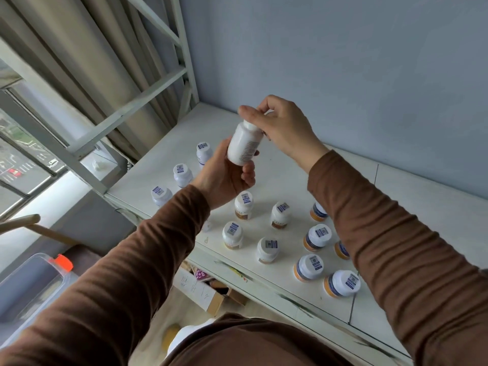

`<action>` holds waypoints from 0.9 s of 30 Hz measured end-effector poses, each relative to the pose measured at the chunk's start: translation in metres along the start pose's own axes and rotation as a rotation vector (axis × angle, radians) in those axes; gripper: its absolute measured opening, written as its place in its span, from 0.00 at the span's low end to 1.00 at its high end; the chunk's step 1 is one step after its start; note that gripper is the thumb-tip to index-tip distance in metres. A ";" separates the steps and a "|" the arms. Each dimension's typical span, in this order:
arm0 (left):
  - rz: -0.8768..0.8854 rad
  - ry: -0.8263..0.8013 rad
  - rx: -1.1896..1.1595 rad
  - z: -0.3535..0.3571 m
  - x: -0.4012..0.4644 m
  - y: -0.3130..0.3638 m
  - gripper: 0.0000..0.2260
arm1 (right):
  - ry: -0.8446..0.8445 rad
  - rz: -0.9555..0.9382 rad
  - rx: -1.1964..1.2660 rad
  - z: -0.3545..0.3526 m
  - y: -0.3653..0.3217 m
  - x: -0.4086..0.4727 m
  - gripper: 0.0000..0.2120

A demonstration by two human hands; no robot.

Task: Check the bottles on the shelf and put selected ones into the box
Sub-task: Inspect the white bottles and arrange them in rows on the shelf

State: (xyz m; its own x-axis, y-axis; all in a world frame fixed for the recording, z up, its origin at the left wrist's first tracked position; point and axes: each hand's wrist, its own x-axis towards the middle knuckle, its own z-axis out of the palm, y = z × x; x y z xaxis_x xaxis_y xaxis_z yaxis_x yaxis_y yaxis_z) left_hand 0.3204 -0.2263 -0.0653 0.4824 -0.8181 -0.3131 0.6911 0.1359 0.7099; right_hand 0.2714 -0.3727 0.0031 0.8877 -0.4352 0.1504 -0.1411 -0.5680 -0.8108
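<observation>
Beige curtain [79,43], window [21,154]

The right hand [284,128] covers the held bottle's cap [249,124]. Right of centre, the right sleeve [383,233] hides parts of two orange-banded bottles [318,212]. The clear box [29,289] is cut off at the frame's lower left edge.

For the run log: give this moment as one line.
phase: checking | bottle: lifted, tilted | left hand: holds base | right hand: on cap | shelf: bottles standing
</observation>
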 end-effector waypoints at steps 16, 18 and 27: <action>0.459 0.344 0.873 -0.007 -0.001 -0.018 0.20 | -0.175 -0.153 -0.187 0.002 0.031 -0.007 0.17; 0.460 0.349 1.026 -0.012 0.004 -0.021 0.22 | -0.175 -0.168 -0.243 0.004 0.041 -0.004 0.14; 0.414 0.482 1.437 -0.047 -0.012 -0.010 0.16 | -0.372 -0.117 -0.583 0.038 0.108 0.000 0.15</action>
State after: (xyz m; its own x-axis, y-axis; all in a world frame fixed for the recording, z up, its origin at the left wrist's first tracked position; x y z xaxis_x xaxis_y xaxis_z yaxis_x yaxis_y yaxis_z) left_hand 0.3324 -0.1913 -0.0984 0.8150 -0.5735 0.0828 -0.4624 -0.5576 0.6894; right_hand 0.2723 -0.4077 -0.1058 0.9878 -0.1395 -0.0698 -0.1552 -0.9240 -0.3495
